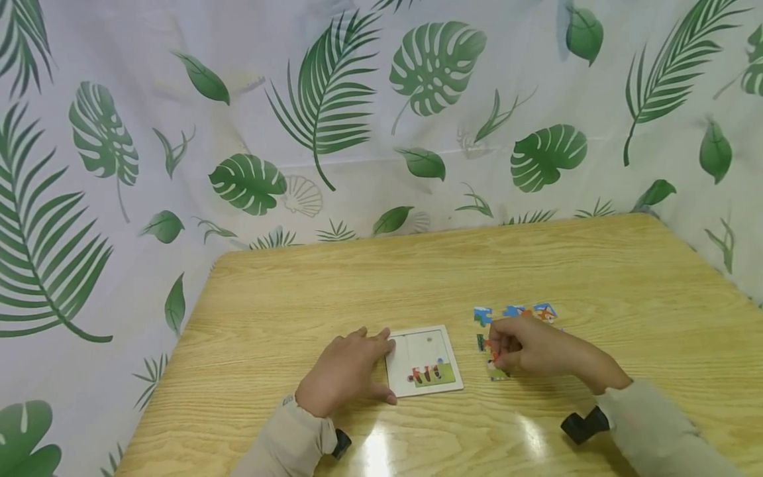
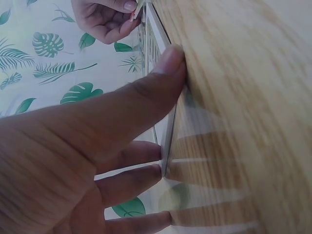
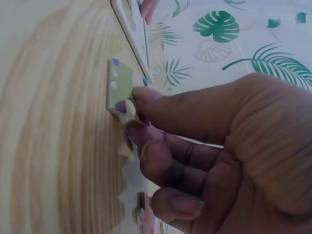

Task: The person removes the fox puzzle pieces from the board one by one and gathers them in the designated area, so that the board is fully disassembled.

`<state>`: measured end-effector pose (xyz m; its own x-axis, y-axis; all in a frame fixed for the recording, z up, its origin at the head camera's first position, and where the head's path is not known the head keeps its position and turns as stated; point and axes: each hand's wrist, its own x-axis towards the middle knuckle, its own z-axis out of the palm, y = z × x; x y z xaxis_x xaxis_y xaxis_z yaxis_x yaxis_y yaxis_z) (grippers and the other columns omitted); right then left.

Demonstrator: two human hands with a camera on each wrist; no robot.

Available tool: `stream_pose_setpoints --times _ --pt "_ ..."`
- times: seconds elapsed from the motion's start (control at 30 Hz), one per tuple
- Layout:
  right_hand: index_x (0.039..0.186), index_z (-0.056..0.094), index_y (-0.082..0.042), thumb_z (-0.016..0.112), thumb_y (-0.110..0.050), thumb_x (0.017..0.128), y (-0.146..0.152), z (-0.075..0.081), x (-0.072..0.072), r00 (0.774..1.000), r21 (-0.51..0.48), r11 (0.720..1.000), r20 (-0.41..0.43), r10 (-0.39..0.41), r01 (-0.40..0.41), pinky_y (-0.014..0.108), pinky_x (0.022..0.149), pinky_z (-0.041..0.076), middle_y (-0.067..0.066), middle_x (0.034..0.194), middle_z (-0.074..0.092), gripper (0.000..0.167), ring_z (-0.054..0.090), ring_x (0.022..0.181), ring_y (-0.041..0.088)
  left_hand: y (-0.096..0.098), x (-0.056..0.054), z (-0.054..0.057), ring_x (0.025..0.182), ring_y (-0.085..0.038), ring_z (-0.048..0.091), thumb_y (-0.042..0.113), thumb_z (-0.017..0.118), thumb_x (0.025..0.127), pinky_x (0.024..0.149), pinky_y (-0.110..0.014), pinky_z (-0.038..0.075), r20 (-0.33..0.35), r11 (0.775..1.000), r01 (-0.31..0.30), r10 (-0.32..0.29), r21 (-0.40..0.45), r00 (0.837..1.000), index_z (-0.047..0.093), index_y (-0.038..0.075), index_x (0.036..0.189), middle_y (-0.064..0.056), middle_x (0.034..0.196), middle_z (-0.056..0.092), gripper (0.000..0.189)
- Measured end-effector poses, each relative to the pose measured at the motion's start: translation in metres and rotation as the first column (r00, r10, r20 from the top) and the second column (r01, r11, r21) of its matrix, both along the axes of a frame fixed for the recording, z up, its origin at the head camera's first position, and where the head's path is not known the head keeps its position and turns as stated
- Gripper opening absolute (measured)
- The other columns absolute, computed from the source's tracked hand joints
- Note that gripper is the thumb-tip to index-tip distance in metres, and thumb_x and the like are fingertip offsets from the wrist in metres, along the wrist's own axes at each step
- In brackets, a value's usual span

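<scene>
A square puzzle tray (image 1: 411,351) with a white rim lies on the table; a few joined green and red pieces (image 1: 434,375) fill its lower right. My left hand (image 1: 348,371) rests at the tray's left side, fingers spread, thumb near the bottom corner. In the left wrist view, the thumb and fingertips of that left hand (image 2: 112,131) touch the tray's edge (image 2: 168,139). To the right, my right hand (image 1: 527,346) pinches a small puzzle piece (image 2: 133,16) showing some red, mostly covered by fingers. Just beside those fingertips is a green puzzle piece (image 3: 122,85).
Loose blue pieces (image 1: 483,315) and an orange-and-blue one (image 1: 545,311) lie beyond my right hand. A dark green piece (image 1: 481,342) is left of it. The wooden table (image 1: 334,285) meets a leaf-print cloth (image 1: 357,146) at the back.
</scene>
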<state>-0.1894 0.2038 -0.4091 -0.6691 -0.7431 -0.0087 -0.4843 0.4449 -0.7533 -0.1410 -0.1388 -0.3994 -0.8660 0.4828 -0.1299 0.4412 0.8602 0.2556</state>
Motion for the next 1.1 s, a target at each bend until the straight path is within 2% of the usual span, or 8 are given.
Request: stream_pose_setpoints --times 0.27,0.43,0.6,0.83,0.97,1.1 --pt "0.093 0.062 -0.007 0.074 -0.007 0.095 -0.004 0.001 0.004 0.999 0.042 0.999 -0.026 -0.021 0.022 0.023 0.059 0.047 -0.006 0.077 0.058 0.013 0.051 0.066 0.006 0.000 0.000 -0.002 0.142 -0.042 0.045 0.049 0.091 0.072 0.108 -0.063 0.042 0.005 1.000 -0.003 0.003 0.005 1.000 0.063 0.014 0.144 -0.005 0.156 0.048 0.084" --pt "0.095 0.062 -0.007 0.077 -0.010 0.093 -0.004 0.003 0.005 0.998 0.055 0.997 -0.039 -0.044 0.046 0.024 0.061 0.050 -0.004 0.081 0.059 0.015 0.055 0.069 0.007 0.000 -0.001 -0.001 0.142 -0.041 0.046 0.050 0.091 0.073 0.108 -0.062 0.043 0.000 1.000 -0.001 0.001 -0.003 1.000 0.063 0.014 0.144 -0.005 0.156 0.048 0.085" --pt "0.094 0.062 -0.008 0.079 -0.008 0.091 -0.005 0.003 0.006 0.998 0.063 0.997 -0.033 -0.051 0.053 0.023 0.058 0.048 -0.004 0.080 0.058 0.018 0.054 0.068 0.007 0.000 0.001 0.001 0.142 -0.041 0.046 0.050 0.091 0.073 0.108 -0.061 0.043 -0.002 1.000 0.001 -0.001 -0.005 1.000 0.062 0.014 0.144 -0.005 0.156 0.049 0.085" --pt "0.092 0.061 -0.009 0.079 -0.009 0.092 -0.005 0.005 0.007 0.998 0.088 0.994 -0.031 -0.062 0.065 0.023 0.057 0.047 -0.005 0.078 0.058 0.018 0.053 0.067 0.008 -0.001 0.003 0.007 0.146 -0.038 0.041 0.054 0.091 0.072 0.112 -0.060 0.040 0.050 0.999 0.017 -0.015 -0.032 0.999 0.063 0.015 0.143 -0.007 0.159 0.045 0.086" --pt "0.092 0.061 -0.011 0.079 -0.012 0.092 -0.010 0.009 0.008 0.995 0.074 0.995 -0.085 -0.059 0.065 0.025 0.058 0.048 -0.007 0.078 0.058 0.018 0.053 0.068 0.007 0.003 0.002 0.007 0.144 -0.038 0.044 0.059 0.090 0.070 0.110 -0.058 0.042 -0.010 0.999 0.052 -0.052 -0.013 0.999 0.063 0.012 0.142 -0.014 0.157 0.046 0.090" --pt "0.093 0.062 -0.012 0.077 -0.012 0.094 -0.024 0.011 0.009 0.993 0.063 0.997 -0.108 -0.038 0.045 0.025 0.058 0.047 -0.009 0.077 0.057 0.015 0.051 0.066 0.006 0.005 0.001 0.005 0.143 -0.034 0.046 0.055 0.091 0.071 0.109 -0.056 0.043 -0.070 0.997 0.082 -0.081 0.006 0.994 0.066 0.013 0.140 -0.010 0.156 0.049 0.085"
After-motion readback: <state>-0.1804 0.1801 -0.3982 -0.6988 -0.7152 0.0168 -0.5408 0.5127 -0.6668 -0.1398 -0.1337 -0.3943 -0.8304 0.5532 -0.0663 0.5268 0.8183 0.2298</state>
